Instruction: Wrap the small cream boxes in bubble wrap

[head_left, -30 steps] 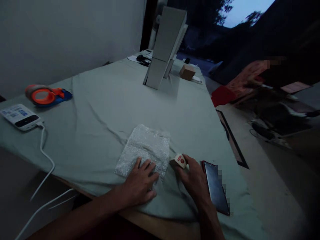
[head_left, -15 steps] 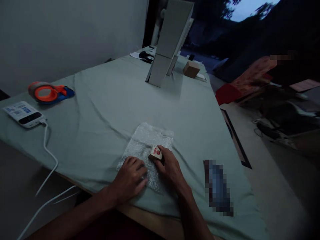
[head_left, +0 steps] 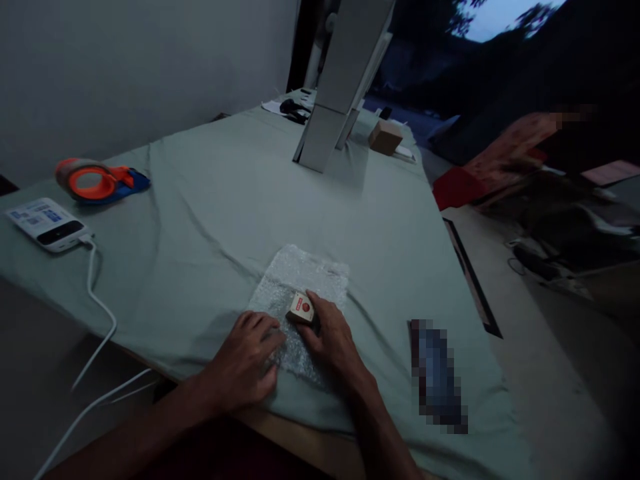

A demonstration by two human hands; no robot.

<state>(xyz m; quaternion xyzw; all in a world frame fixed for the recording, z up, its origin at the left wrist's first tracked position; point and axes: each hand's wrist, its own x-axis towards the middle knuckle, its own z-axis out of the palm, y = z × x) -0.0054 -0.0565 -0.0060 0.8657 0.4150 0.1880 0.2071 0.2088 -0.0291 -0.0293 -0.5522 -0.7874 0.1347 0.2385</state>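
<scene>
We see both forearms coming in from the near edge of the table [head_left: 210,173], which is draped in a pale green cloth. They angle toward each other over a sheet of bubble wrap [head_left: 313,277]. The left hand [head_left: 247,360] lies palm down, its fingers loosely spread and flat on the sheet's near left corner, gripping nothing. The right hand [head_left: 334,341] is bent at the wrist, thumb and fingertips closed around a small box [head_left: 301,309] with a red mark on its top. The box sits on the middle of the wrap, just beyond the left fingertips. In this dim light we cannot quite tell whether it rests fully on the sheet or is tipped up a little. To the right of the right arm, well apart, lies a dark flat phone [head_left: 437,373]. Far to the left are an orange tape dispenser [head_left: 95,181] and a white power bank [head_left: 47,223] with its cable [head_left: 97,300] trailing off the table's edge.
</scene>
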